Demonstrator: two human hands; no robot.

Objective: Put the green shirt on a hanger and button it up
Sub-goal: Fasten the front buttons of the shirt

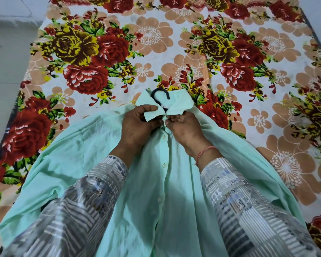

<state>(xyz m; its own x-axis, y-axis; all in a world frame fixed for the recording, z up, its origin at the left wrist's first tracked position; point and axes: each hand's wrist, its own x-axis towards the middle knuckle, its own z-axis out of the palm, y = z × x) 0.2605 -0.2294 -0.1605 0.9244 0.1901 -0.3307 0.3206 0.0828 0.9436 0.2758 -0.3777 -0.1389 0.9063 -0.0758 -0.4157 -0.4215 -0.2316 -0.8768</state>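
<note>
Head view, lower centre: green shirt (141, 182), front up on a bed (156, 34) with a floral sheet.

- Long axis: runs up the frame, with the collar (176, 102) toward the top. The hem is cut off by the bottom edge.
- Hanger (159, 93): only the black hook shows, rising out of the collar with its tip curling right. The rest is hidden under the cloth.
- Buttons (163, 137): a pale row down the middle. The topmost is covered by fingertips, so whether it is fastened cannot be told.
- Left hand (137, 123): pinches the collar flap at the neck.
- Right hand (185, 128): pinches the front edge just beside it, and the two hands nearly touch.
- Patterned sleeves (93, 201): cover part of the shirt's sides.
</note>
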